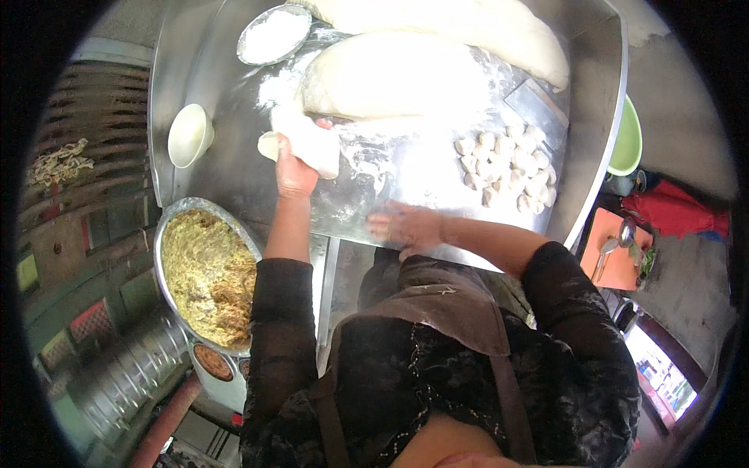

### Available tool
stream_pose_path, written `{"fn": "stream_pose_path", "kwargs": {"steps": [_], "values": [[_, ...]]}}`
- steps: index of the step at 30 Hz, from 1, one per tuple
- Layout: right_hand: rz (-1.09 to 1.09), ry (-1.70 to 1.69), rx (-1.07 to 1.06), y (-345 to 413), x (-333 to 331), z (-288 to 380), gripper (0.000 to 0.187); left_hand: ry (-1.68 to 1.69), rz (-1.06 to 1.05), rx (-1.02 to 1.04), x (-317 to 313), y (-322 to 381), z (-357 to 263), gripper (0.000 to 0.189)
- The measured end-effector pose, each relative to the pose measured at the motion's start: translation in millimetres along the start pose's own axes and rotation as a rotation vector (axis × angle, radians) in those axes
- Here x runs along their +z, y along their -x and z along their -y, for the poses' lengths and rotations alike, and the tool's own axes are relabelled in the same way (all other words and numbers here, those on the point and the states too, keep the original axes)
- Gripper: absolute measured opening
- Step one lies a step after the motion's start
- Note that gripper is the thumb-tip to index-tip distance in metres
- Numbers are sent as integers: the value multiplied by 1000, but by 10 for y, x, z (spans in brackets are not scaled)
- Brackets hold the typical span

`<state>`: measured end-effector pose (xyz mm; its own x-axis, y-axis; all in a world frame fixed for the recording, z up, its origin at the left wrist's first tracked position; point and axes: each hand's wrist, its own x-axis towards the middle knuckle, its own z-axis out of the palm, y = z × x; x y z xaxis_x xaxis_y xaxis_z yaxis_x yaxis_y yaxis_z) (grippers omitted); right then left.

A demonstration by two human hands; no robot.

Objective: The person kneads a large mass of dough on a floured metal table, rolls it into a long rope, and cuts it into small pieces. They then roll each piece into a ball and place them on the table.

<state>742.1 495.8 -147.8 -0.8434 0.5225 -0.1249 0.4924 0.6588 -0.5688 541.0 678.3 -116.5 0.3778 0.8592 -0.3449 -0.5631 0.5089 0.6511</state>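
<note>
My left hand (296, 169) grips a smaller length of dough (316, 140) near the left part of the floured steel worktop (234, 134); its fingers wrap around the far side. Bent low over the front edge, my right hand (406, 225) is blurred, and whether anything lies beneath it cannot be told. Beyond both hands rests a large mass of dough (392, 76), with another long dough mass (503, 35) behind it. Small dough pieces (509, 167) lie clustered at the right. Beside them is a flat metal dough scraper (535, 108).
A bowl of white flour (275, 35) stands at the back left, a pale bowl (191, 136) at the left. A big metal basin of yellowish filling (208, 275) sits at the near left. Raised metal walls (597, 128) border the worktop. An orange board (620, 251) holds spoons, right.
</note>
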Motion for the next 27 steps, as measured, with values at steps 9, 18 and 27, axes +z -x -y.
{"fn": "stream_pose_path", "kwargs": {"steps": [9, 18, 27], "values": [[-105, 230, 365, -112, -552, -522, 88, 212, 51, 47, -138, 327, -192, 57], [-668, -625, 540, -81, -578, -162, 64, -58, 176, -208, 190, 621, 375, 57], [-881, -1374, 413, -508, -986, 29, 43, -263, 251, -108, 168, 608, 610, 76]]}}
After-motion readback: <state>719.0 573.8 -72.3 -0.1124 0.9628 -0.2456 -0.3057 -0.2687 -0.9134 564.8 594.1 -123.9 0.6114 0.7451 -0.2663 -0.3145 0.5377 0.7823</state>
